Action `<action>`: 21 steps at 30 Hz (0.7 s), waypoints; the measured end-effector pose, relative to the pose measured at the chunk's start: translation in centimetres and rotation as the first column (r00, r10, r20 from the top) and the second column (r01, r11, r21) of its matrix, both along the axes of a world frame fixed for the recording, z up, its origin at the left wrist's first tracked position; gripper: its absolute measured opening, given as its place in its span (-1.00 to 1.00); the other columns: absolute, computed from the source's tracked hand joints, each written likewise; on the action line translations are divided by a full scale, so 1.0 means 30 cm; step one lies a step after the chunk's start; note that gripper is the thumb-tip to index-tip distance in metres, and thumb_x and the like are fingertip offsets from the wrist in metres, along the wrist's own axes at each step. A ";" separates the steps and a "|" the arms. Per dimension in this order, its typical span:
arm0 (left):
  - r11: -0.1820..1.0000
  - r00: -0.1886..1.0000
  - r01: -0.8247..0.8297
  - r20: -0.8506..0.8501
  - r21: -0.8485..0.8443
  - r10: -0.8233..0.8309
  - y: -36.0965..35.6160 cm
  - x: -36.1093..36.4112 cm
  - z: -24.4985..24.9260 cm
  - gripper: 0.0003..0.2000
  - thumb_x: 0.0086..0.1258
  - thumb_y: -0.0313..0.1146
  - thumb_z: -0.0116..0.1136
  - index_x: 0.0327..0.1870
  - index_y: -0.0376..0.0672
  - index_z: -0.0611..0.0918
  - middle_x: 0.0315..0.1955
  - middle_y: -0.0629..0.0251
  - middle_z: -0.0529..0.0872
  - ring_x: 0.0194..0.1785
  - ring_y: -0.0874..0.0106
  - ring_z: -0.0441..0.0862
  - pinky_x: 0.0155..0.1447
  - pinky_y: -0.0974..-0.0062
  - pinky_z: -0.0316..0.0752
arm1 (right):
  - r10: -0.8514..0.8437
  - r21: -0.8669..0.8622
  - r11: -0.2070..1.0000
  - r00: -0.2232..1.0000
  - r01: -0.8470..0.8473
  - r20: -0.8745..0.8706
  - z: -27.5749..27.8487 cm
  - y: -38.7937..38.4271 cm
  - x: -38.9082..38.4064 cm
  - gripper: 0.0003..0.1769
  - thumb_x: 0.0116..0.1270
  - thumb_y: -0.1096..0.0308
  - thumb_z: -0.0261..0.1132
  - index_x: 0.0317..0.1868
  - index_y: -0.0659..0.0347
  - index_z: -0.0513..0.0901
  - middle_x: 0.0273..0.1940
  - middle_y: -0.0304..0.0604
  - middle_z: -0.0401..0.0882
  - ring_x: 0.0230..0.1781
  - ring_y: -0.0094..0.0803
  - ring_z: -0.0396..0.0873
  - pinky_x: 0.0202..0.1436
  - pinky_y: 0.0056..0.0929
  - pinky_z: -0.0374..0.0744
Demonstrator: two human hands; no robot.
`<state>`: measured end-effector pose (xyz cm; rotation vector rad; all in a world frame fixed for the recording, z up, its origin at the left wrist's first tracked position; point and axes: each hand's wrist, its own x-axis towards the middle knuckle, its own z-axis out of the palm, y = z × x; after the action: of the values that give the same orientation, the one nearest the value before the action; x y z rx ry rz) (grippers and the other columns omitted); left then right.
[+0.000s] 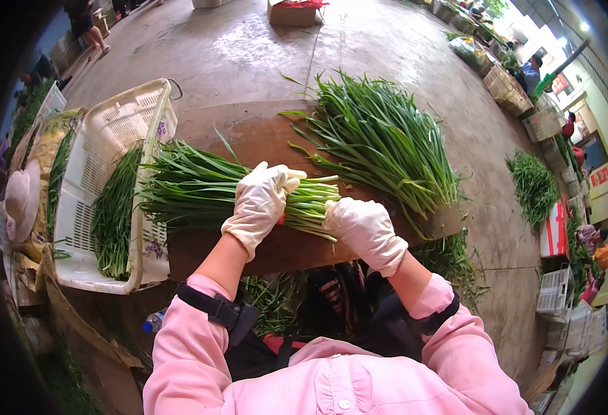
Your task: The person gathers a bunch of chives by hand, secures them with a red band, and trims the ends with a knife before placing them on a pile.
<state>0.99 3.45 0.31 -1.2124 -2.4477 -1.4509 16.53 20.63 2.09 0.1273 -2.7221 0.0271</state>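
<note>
A bunch of garlic chives (193, 183) lies across the brown board (248, 128), leaves to the left and pale stem ends to the right. My left hand (261, 204), in a white glove, is wrapped over the bunch near its stems. A bit of red shows under that hand's edge. At the stem ends, my gloved right hand (366, 232) has its fingers curled closed against the outermost stalks; its fingertips are partly hidden. Beyond both hands, a larger loose pile of garlic chives (387, 138) rests on the board's far right.
Left of the board stands a white plastic crate (141, 235) with more greens inside. A plastic bottle (154, 321) is on the floor beside my left arm. Chive scraps (456, 266) lie below the board's right end. Farther right are a heap of greens (530, 183) and several crates.
</note>
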 end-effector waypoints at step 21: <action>0.996 0.996 0.087 0.032 -0.026 -0.086 -0.007 0.007 0.024 -0.80 0.52 -0.49 0.25 0.05 -0.09 0.83 -0.21 0.17 0.81 -0.13 0.26 0.69 0.07 0.37 0.59 | -0.061 -0.742 0.641 0.976 0.197 0.207 0.122 0.082 0.044 -0.78 0.29 0.19 0.54 -0.17 0.12 0.80 -0.23 -0.24 0.77 -0.29 -0.40 0.69 -0.19 -0.44 0.62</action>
<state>1.19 3.25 1.04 -1.3270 -2.4722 -1.4727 17.84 23.10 5.76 -0.3371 -2.6138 1.1821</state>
